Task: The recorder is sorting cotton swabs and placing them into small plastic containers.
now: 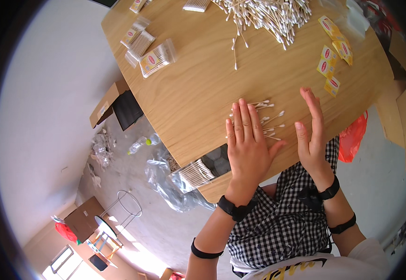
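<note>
Loose cotton swabs (271,128) are lying on the table (193,98), partly under my left hand (247,147), which is stretching flat, fingers together. They are probably feeling light, thin and apt to roll; mid-stick is suiting a pinch. My fingers are hiding many sticks. My right hand (313,142) is standing edge-on, thumb apart, seemingly holding nothing. The view's top edge is cropping the swab pile (270,18).
</note>
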Tool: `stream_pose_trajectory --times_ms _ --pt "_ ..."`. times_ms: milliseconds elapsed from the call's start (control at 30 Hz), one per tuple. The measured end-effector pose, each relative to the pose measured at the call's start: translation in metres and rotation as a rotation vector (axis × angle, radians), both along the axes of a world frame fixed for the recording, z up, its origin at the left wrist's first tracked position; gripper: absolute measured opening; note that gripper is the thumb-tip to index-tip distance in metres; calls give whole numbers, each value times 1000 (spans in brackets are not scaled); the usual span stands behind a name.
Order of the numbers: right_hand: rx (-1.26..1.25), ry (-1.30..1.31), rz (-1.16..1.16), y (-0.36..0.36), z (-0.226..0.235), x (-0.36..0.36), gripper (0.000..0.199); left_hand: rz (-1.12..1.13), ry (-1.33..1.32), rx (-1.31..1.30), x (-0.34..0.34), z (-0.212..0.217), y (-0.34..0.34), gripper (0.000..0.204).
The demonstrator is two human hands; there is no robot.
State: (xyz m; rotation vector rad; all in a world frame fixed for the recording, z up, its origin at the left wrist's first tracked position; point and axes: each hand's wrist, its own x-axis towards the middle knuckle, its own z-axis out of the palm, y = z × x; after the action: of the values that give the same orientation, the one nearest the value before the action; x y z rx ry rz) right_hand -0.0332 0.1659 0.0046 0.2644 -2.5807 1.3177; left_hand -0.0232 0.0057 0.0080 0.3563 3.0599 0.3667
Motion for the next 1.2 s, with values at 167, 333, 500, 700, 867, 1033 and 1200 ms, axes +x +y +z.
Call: stream_pose_trajectory --times_ms 167,333,500,700,867,1033,1200 --pt "59 6 93 4 8 3 39 -10 -64 32 23 3 5 104" --pt "161 -12 234 3 20 11 25 -14 -25 7 16 3 3 106" --pt "232 -57 227 0 25 10 21 -9 -23 102 7 5 -2 112" --pt "297 -14 243 -3 21 6 17 -30 -26 110 1 5 -9 122" --pt "370 -3 281 16 27 1 15 -58 -17 44 6 1 -11 119" --pt "408 -28 256 28 29 -7 13 -50 -13 41 8 0 -11 117" --pt "409 69 213 22 32 -23 10 -54 4 57 7 0 -9 115"
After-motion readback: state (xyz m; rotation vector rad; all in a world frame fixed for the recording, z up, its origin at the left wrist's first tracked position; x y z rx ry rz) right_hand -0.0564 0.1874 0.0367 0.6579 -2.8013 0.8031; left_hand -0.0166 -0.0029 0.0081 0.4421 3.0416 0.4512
